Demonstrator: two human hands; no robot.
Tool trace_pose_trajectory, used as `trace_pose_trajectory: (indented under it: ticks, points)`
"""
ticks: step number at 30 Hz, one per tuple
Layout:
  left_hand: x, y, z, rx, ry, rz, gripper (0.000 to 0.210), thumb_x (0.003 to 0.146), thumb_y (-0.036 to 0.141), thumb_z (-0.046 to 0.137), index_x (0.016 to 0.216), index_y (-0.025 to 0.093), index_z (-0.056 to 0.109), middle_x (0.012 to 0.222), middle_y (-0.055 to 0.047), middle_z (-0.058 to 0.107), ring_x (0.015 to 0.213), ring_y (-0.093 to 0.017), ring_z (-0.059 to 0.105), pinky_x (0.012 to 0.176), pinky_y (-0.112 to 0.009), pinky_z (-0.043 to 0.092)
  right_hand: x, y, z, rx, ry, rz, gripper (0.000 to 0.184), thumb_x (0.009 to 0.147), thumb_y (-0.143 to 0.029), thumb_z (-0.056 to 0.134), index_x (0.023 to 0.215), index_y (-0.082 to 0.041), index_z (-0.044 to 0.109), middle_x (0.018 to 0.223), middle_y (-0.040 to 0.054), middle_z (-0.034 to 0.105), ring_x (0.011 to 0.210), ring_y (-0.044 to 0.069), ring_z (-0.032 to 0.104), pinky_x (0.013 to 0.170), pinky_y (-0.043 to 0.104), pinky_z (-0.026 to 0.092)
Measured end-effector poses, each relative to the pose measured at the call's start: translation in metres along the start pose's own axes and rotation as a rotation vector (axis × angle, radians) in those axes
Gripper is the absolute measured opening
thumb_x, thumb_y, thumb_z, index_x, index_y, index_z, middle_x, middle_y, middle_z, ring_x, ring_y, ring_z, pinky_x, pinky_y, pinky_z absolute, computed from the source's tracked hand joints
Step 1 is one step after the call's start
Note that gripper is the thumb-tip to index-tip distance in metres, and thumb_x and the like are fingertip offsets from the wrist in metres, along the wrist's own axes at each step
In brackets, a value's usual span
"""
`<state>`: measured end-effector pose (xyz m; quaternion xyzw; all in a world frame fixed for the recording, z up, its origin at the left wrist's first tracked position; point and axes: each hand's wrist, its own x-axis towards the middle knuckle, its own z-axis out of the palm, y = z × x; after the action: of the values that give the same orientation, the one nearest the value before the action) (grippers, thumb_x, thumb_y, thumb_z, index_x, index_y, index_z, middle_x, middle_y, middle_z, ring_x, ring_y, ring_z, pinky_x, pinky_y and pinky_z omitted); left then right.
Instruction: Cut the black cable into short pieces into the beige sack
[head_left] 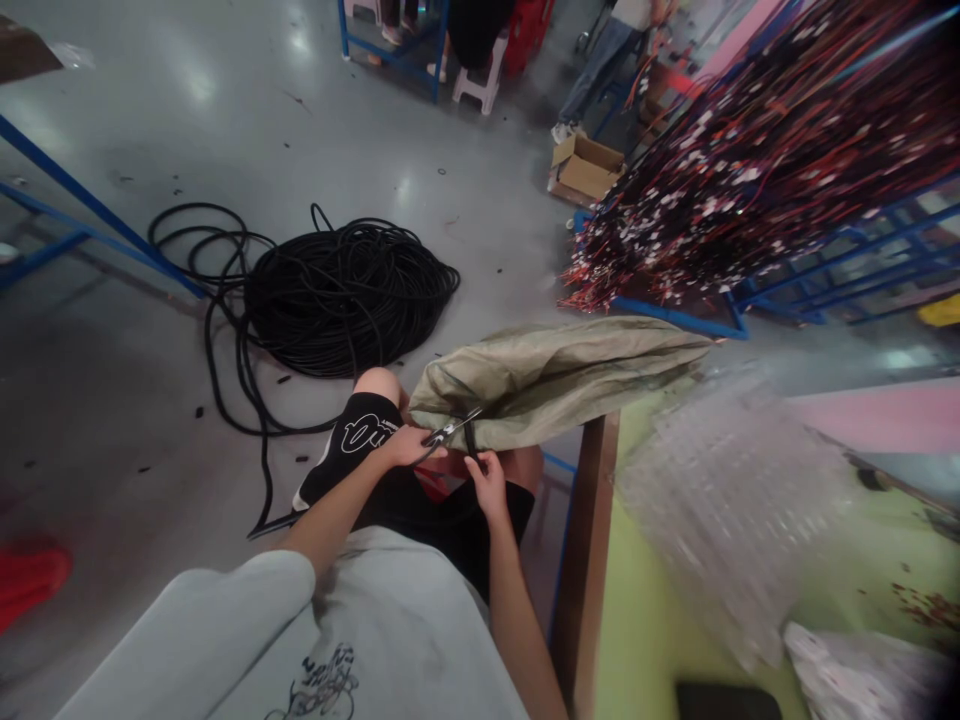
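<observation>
You are holding small metal scissors (452, 431) in your left hand (409, 446) and pinching a short black tube (470, 438) with your right hand (486, 478), under the green sack (555, 375) at twelve o'clock, so keep it straight.

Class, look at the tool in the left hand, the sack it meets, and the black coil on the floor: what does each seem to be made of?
Tool in the left hand: probably metal, with thin bright blades that glint; likely scissors.
Sack: looks like woven plastic, a dull olive-tan that holds stiff creases.
Coil: apparently rubber or plastic tubing or cable, matt black, lying in loose flexible loops.
</observation>
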<state>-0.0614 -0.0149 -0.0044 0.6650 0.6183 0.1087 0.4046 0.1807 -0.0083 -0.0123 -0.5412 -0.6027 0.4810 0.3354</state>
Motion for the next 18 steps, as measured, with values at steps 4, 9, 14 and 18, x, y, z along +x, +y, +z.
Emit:
trace_pose_trajectory:
  ticks: [4,9,14,18]
  points:
    - [-0.0016,-0.0004,0.0028,0.051,0.003,-0.032,0.062,0.079,0.075,0.041,0.076,0.019,0.067,0.077,-0.009,0.07,0.074,-0.025,0.065,0.062,-0.027,0.039,-0.0002,0.0015,0.0003,0.009,-0.003,-0.002,0.031,0.082,-0.05,0.063,0.082,-0.02,0.053,0.076,-0.0006,0.055,0.072,0.017,0.052,0.07,0.028,0.043]
    - [-0.004,0.0004,0.0052,0.084,0.021,-0.026,0.062,0.082,0.073,0.037,0.077,0.019,0.066,0.078,-0.01,0.07,0.076,-0.026,0.066,0.063,-0.027,0.04,0.0007,0.0016,0.0011,0.016,0.007,0.004,0.031,0.081,-0.049,0.064,0.081,-0.02,0.054,0.075,-0.0007,0.056,0.072,0.017,0.052,0.071,0.028,0.044]
    - [-0.0057,0.0014,0.002,0.02,0.004,0.017,0.058,0.083,0.07,0.039,0.077,0.018,0.064,0.075,-0.008,0.068,0.073,-0.023,0.065,0.06,-0.026,0.039,0.0009,-0.0015,0.0004,0.04,0.007,0.032,0.032,0.083,-0.051,0.062,0.084,-0.02,0.056,0.077,0.0013,0.059,0.072,0.019,0.055,0.07,0.03,0.046]
    - [-0.0056,0.003,-0.001,-0.075,0.031,0.066,0.053,0.081,0.07,0.045,0.088,0.02,0.061,0.075,-0.004,0.066,0.066,-0.02,0.062,0.06,-0.025,0.039,0.0003,-0.0061,-0.0014,0.066,-0.049,0.064,0.039,0.09,-0.055,0.049,0.086,-0.018,0.063,0.066,0.0007,0.057,0.064,0.018,0.056,0.063,0.028,0.046]
